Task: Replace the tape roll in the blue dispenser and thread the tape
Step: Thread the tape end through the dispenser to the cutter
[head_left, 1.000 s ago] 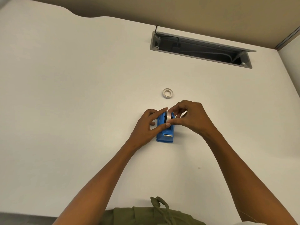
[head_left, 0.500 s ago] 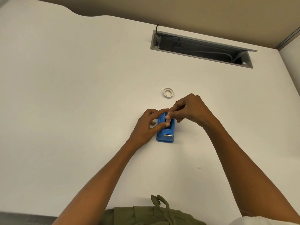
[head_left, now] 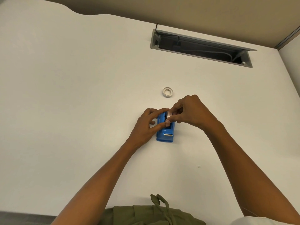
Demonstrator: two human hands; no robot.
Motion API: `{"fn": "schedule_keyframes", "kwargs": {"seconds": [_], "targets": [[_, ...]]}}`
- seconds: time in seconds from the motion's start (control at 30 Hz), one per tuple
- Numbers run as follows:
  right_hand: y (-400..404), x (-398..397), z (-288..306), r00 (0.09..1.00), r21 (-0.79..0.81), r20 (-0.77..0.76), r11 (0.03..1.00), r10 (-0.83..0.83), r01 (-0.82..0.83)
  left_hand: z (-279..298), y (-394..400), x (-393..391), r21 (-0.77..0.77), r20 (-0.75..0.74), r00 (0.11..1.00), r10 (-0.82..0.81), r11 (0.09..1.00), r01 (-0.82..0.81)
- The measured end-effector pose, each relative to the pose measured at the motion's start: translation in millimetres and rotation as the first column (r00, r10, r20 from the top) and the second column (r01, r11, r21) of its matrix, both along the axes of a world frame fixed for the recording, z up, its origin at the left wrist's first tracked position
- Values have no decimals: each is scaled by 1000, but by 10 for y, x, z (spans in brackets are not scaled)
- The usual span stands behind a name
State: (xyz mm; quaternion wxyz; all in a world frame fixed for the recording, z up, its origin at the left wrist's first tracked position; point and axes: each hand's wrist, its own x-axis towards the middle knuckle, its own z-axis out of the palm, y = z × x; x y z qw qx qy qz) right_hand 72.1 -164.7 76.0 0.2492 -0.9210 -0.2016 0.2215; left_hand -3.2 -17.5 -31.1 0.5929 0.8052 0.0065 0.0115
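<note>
The blue dispenser [head_left: 164,133] lies on the white table [head_left: 81,111], its metal cutter at the near end. A tape roll [head_left: 169,114] stands on edge in the dispenser's slot, partly hidden by fingers. My right hand [head_left: 190,111] pinches the roll from the right with thumb and fingers. My left hand [head_left: 148,124] is at the dispenser's left side, its index finger touching the top of the roll and its thumb pressing against the dispenser. A second, thin white roll [head_left: 167,92] lies flat on the table just beyond the hands.
A recessed grey cable tray [head_left: 201,47] with cords is set in the table at the back right. A wall panel rises at the far right. The table's near edge runs along the bottom by my green clothing [head_left: 152,215].
The right hand dipped over the dispenser, hiding the roll, then drew back slightly; the roll now shows again between the fingers. The left hand stayed at the dispenser.
</note>
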Motion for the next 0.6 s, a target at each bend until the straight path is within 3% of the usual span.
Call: {"fn": "schedule_keyframes", "kwargs": {"seconds": [0.2, 0.4, 0.6], "targets": [[37, -6, 56, 998, -70, 38, 996, 59, -56, -12, 0, 13, -2, 7, 1000, 0, 1000, 0], [175, -60, 53, 983, -313, 95, 942, 155, -118, -42, -2, 19, 7, 13, 1000, -1, 1000, 1], [204, -40, 56, 982, -355, 75, 925, 171, -134, -41, -5, 26, 12, 10, 1000, -1, 1000, 1]]}}
